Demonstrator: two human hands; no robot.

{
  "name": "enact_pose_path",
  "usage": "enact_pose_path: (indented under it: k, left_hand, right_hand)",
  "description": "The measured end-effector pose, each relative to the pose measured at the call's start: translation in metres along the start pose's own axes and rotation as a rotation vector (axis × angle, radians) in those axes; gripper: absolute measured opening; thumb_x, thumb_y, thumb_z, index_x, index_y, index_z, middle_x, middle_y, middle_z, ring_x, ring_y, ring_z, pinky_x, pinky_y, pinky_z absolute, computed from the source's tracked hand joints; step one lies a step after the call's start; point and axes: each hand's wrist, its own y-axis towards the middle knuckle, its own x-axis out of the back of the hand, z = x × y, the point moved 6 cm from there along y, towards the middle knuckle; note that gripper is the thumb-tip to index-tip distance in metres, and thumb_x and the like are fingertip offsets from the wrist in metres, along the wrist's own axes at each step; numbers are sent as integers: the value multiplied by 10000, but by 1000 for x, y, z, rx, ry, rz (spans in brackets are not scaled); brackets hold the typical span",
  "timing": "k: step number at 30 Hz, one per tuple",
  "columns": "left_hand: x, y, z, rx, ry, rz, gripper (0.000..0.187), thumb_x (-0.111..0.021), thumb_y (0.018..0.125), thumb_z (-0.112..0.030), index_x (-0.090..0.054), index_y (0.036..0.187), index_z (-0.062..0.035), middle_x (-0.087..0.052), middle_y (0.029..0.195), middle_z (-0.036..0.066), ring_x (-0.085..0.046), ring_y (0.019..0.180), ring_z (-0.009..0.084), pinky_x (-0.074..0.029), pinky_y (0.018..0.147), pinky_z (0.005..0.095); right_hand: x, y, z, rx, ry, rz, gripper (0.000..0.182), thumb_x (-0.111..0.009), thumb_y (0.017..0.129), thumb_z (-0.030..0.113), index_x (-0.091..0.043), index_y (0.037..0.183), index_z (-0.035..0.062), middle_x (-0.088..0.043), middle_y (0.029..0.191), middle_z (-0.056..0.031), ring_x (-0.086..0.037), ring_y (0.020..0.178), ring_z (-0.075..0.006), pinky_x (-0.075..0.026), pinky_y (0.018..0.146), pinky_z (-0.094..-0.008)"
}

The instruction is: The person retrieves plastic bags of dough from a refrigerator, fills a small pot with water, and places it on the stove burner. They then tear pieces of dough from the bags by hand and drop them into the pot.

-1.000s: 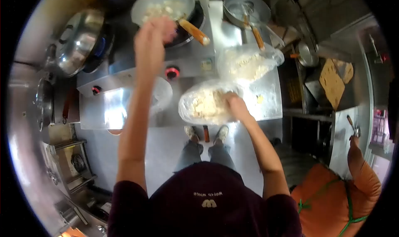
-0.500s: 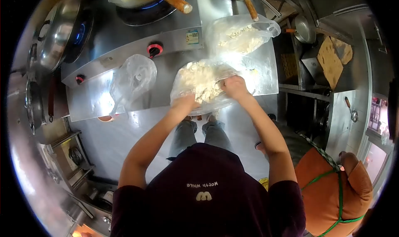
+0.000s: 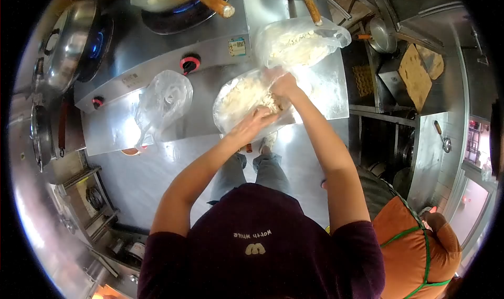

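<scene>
A clear plastic bag (image 3: 223, 107) of pale, crumbly food pieces (image 3: 244, 95) lies at the front of the steel counter. My left hand (image 3: 254, 121) rests along the bag's near side, fingers stretched out towards the pieces and touching them or the plastic over them. At the bag's right, my right hand (image 3: 281, 84) is closed on a bunched part of the bag; its fingertips are partly blurred. Just behind it lies a second plastic bag (image 3: 336, 35) with similar pale pieces. An apparently empty, crumpled plastic bag (image 3: 167, 97) lies to the left.
A pan with a wooden handle (image 3: 212, 2) sits over a lit burner at the back left. A metal wok (image 3: 73, 42) leans by another flame. Red-ringed stove knobs (image 3: 190, 64) face the counter. A person in an orange top (image 3: 407, 246) stands behind me at right.
My right hand has moved up and left along the bag's edge. My left hand has shifted right, its fingers now extended over the bag. The person in orange has moved slightly.
</scene>
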Motion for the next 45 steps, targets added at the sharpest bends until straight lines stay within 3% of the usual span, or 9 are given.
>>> enact_pose_path:
  k: [7, 10, 13, 17, 27, 30, 36, 39, 45]
  left_hand:
    - [5, 12, -3, -72, 80, 178, 378, -501, 738, -23, -543, 1076, -187, -440, 1123, 36, -517, 986, 236, -492, 779, 319]
    - [-22, 3, 28, 205, -158, 293, 340, -493, 773, -30, -554, 1073, -179, -468, 1093, 49, -550, 899, 236, -497, 734, 346]
    - [18, 8, 41, 481, -492, 253, 293, -488, 809, -60, -565, 1071, -166, -518, 1050, 78, -575, 808, 239, -500, 707, 366]
    - [54, 20, 108, 450, 169, 78, 295, -461, 804, -49, -573, 1068, -119, -566, 1062, 163, -575, 853, 323, -480, 758, 396]
    - [61, 10, 103, 433, -74, 180, 378, -475, 781, -34, -535, 1144, -120, -557, 1071, 192, -531, 979, 344, -444, 811, 407]
    - [66, 21, 92, 182, -103, -101, 359, -467, 798, -75, -529, 1150, -115, -574, 1024, 210, -559, 906, 371, -452, 779, 430]
    - [51, 16, 110, 671, -46, 253, 331, -456, 880, -293, -528, 1150, -115, -513, 1130, 216, -535, 956, 372, -442, 799, 428]
    - [41, 6, 110, 505, -57, 162, 395, -444, 882, -392, -526, 1152, -115, -476, 1170, 236, -512, 991, 389, -441, 803, 440]
    - [24, 4, 120, 632, 49, 151, 419, -391, 885, -470, -506, 1175, -190, -374, 1292, 192, -538, 947, 414, -451, 769, 492]
  right_hand:
    - [-14, 21, 0, 89, 46, 120, 412, -570, 719, 185, -534, 1120, 102, -603, 973, -175, -580, 873, -330, -473, 742, -369]
    - [-64, 41, -18, 131, 125, -20, 392, -554, 726, 172, -542, 1112, 102, -605, 993, -164, -584, 881, -313, -472, 739, -365]
    - [-29, 24, -14, 66, 295, 41, 409, -543, 733, 162, -528, 1138, 107, -601, 1011, -161, -579, 902, -306, -462, 768, -366]
    - [-10, 11, -5, 14, 316, 108, 302, -548, 759, 193, -579, 1039, 83, -602, 980, -164, -576, 904, -302, -461, 778, -380]
    - [1, -4, -3, -34, 377, 22, 324, -515, 762, 112, -564, 1082, 107, -582, 1027, -143, -550, 950, -299, -431, 830, -379]
    - [14, -10, 11, -20, 339, -12, 324, -520, 772, 118, -562, 1093, 124, -588, 1023, -135, -556, 943, -305, -432, 834, -380]
    - [-15, -3, 2, -90, 207, 152, 314, -530, 801, 185, -554, 1112, 153, -575, 1076, -125, -545, 987, -303, -432, 847, -386]
    - [-7, -7, -2, 1, 289, -14, 321, -524, 799, 185, -552, 1118, 158, -561, 1110, -119, -536, 1008, -297, -432, 848, -393]
    - [-16, -6, 4, -80, 230, 115, 347, -510, 797, 181, -540, 1143, 181, -540, 1156, -101, -521, 1043, -290, -409, 890, -387]
